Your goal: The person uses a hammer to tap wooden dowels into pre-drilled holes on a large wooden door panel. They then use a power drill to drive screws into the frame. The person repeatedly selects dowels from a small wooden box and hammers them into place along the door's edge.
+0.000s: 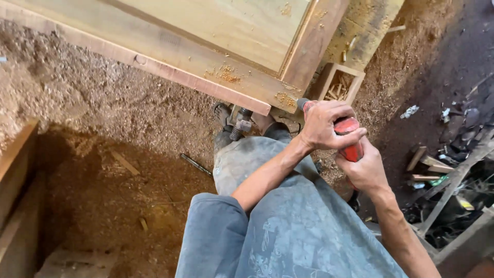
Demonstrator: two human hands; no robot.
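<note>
Two bare hands close around one red, cylinder-bodied power tool (349,138) at right of centre: left hand (324,125) wraps the top, right hand (365,170) grips lower down. Its dark nose meets the corner of the pale wooden framed panel (216,46) in the upper frame. It looks rigid, fairly heavy and smooth-cased, best held with both palms round the barrel

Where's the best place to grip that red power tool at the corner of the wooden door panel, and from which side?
Probably by its red body, coming from the rear, opposite the grey nose that meets the panel corner. The body is long and narrow enough for two stacked grips: the left hand wraps it nearer the nose, the right hand closes around the back end.
</note>
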